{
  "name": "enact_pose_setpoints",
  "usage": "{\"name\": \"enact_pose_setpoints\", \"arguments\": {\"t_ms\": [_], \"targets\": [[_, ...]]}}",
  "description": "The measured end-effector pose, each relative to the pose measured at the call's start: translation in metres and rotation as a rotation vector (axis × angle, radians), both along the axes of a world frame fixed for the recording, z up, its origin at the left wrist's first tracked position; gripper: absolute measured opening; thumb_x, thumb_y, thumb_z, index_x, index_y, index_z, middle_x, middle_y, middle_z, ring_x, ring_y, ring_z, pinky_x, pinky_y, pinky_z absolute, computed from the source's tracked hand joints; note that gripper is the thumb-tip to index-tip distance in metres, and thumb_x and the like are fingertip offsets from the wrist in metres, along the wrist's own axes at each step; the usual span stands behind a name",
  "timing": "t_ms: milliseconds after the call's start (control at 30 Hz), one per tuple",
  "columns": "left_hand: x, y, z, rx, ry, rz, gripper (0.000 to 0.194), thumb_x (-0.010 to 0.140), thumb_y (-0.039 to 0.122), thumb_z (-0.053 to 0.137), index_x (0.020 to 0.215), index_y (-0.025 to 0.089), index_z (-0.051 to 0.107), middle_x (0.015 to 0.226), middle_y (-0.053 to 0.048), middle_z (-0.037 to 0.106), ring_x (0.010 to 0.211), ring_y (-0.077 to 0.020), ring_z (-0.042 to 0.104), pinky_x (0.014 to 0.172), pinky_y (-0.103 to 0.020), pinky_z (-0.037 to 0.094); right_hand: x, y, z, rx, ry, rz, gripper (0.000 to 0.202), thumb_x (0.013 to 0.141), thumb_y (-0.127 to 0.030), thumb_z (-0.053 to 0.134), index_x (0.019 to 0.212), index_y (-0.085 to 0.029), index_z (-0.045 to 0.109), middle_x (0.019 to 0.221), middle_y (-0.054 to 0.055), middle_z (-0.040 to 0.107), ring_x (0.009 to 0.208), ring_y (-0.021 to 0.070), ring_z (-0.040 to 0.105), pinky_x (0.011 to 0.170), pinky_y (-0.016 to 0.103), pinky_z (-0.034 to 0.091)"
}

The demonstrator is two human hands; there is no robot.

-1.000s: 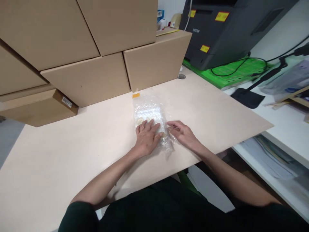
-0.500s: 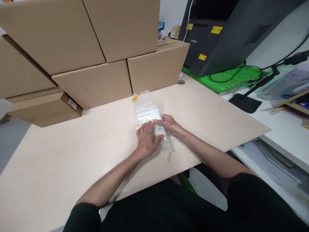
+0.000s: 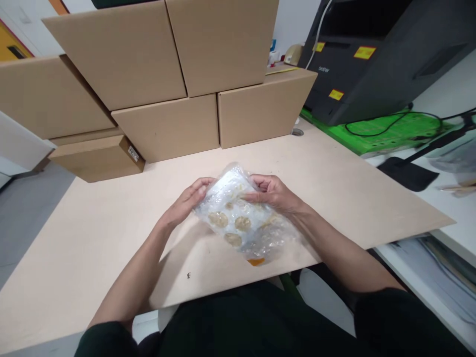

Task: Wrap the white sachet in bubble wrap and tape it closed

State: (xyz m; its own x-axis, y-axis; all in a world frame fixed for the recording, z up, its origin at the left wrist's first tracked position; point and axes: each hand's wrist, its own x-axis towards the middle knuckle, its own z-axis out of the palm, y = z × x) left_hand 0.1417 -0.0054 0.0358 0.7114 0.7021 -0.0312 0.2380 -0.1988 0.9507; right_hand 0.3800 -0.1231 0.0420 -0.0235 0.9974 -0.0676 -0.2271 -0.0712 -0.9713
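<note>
Hands (image 3: 226, 198) clasped around plastic bag (image 3: 241, 218)

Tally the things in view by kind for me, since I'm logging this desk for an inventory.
Cardboard boxes: 6
Clear plastic bag of round pieces, held in left hand and right hand: 1
Black printer: 1
Green mat: 1
Black stand: 1
Total: 10

The dark printer (image 3: 375, 59) bears the brand "brother".
</note>
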Motion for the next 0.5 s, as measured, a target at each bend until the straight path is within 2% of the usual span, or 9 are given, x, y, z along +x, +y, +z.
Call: {"name": "enact_pose_setpoints", "arguments": {"t_ms": [67, 133, 200, 267, 367, 433, 500], "targets": [[-0.006, -0.005, -0.009, -0.283, -0.227, -0.052, 0.078, 0.072, 0.076, 0.071, 0.129, 0.023, 0.064, 0.129, -0.013, 0.068, 0.109, -0.0305, 0.067, 0.085, -0.036, 0.055, -0.003, 0.009, -0.003, 0.007, 0.013, -0.053, 0.037, 0.058, -0.04, 0.093, 0.081, -0.021, 0.071, 0.078, 0.0, 0.07, 0.068, 0.0141, 0.063, 0.06, 0.026, 0.052], [-0.006, -0.014, -0.021, -0.449, -0.42, 0.036, 0.08, 0.063, 0.07, 0.083, 0.125, 0.022, 0.066, 0.122, -0.011, 0.071, 0.108, -0.0304, 0.068, 0.084, -0.034, 0.056, -0.008, 0.019, -0.009, 0.029, 0.028, -0.106, 0.04, 0.056, -0.041, 0.094, 0.081, -0.022, 0.07, 0.08, 0.0, 0.071, 0.07, 0.0145, 0.063, 0.061, 0.027, 0.052], [-0.003, -0.024, -0.032, -0.547, -0.569, 0.14, 0.078, 0.059, 0.062, 0.088, 0.123, 0.022, 0.068, 0.116, -0.01, 0.074, 0.108, -0.0315, 0.069, 0.087, -0.037, 0.057, -0.015, 0.028, -0.016, 0.071, 0.055, -0.164, 0.04, 0.057, -0.042, 0.094, 0.082, -0.023, 0.07, 0.082, 0.0, 0.071, 0.07, 0.014, 0.062, 0.063, 0.028, 0.053], [0.003, -0.031, -0.041, -0.611, -0.64, 0.218, 0.073, 0.061, 0.052, 0.091, 0.123, 0.022, 0.067, 0.112, -0.009, 0.076, 0.109, -0.0327, 0.07, 0.093, -0.041, 0.057, -0.023, 0.035, -0.022, 0.099, 0.087, -0.221, 0.038, 0.06, -0.043, 0.092, 0.082, -0.023, 0.067, 0.081, -0.001, 0.07, 0.069, 0.013, 0.061, 0.065, 0.029, 0.054], [0.011, -0.034, -0.046, -0.643, -0.638, 0.304, 0.061, 0.068, 0.035, 0.09, 0.121, 0.02, 0.067, 0.11, -0.009, 0.077, 0.106, -0.0312, 0.072, 0.095, -0.042, 0.057, -0.032, 0.043, -0.032, 0.111, 0.086, -0.262, 0.039, 0.064, -0.045, 0.091, 0.083, -0.023, 0.066, 0.083, 0.0, 0.069, 0.073, 0.014, 0.063, 0.071, 0.032, 0.056], [0.014, -0.032, -0.046, -0.612, -0.644, 0.383, 0.054, 0.069, 0.028, 0.089, 0.119, 0.019, 0.067, 0.108, -0.008, 0.078, 0.1, -0.028, 0.074, 0.093, -0.04, 0.058, -0.036, 0.046, -0.04, 0.113, 0.04, -0.273, 0.042, 0.068, -0.049, 0.087, 0.092, -0.022, 0.067, 0.092, 0.003, 0.07, 0.084, 0.0179, 0.066, 0.08, 0.036, 0.057], [0.014, -0.028, -0.044, -0.562, -0.67, 0.461, 0.054, 0.068, 0.025, 0.09, 0.117, 0.02, 0.067, 0.106, -0.006, 0.078, 0.096, -0.0257, 0.074, 0.091, -0.038, 0.059, -0.039, 0.047, -0.048, 0.102, -0.027, -0.295, 0.054, 0.069, -0.052, 0.086, 0.11, -0.023, 0.066, 0.111, 0.007, 0.069, 0.104, 0.024, 0.066, 0.091, 0.043, 0.057]]}}
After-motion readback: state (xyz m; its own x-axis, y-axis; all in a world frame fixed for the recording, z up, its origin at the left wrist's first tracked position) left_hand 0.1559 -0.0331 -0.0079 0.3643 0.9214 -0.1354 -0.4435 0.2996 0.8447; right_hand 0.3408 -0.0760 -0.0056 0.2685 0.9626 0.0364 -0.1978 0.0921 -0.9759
